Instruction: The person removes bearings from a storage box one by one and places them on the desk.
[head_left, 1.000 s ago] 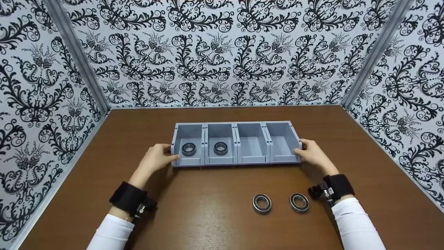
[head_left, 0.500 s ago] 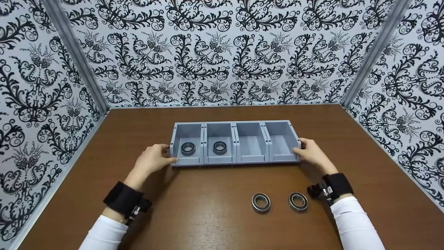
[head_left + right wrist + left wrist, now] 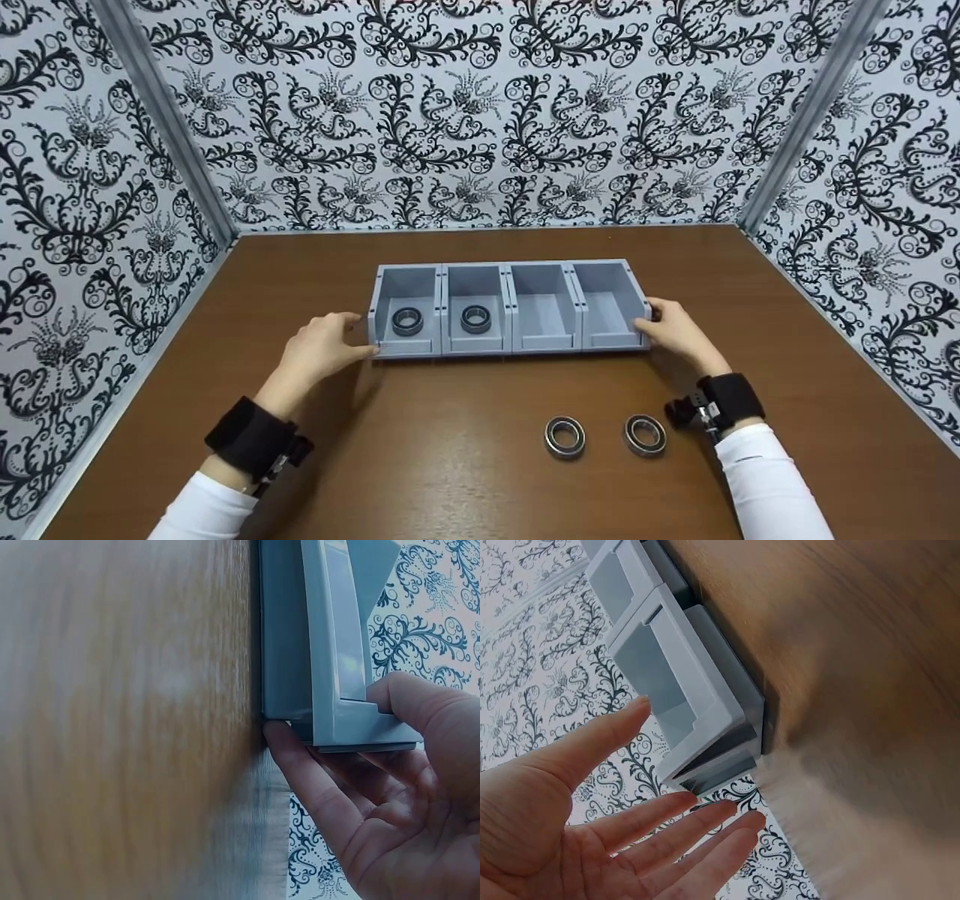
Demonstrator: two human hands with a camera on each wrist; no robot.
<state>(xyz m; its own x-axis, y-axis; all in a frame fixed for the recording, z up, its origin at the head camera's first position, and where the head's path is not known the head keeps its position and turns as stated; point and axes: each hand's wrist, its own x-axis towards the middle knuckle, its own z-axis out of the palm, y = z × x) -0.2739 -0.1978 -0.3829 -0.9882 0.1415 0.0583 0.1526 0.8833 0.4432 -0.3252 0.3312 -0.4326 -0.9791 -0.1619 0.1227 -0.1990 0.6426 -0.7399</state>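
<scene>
A row of several joined grey storage bins (image 3: 476, 346) stands on the brown table. One black-and-silver ball bearing (image 3: 407, 321) lies in the leftmost bin, and a second bearing (image 3: 475, 319) lies in the bin beside it. My left hand (image 3: 319, 352) is at the row's left end, fingers spread; the left wrist view shows its fingers straight and apart from the bin wall. At the other end my right hand (image 3: 679, 334) grips the rightmost bin, thumb over the front lip and fingers against the outer side, as the right wrist view (image 3: 397, 795) shows.
Two more bearings (image 3: 564, 437) (image 3: 644, 435) lie flat on the table (image 3: 435, 465) in front of the bins, near my right wrist. Walls with a black-and-white scroll pattern (image 3: 480, 112) enclose the table at the back and both sides.
My left hand has let go of the left bin and drawn slightly away to the left, its fingers spreading. The right hand keeps its grip, and the bins have barely shifted.
</scene>
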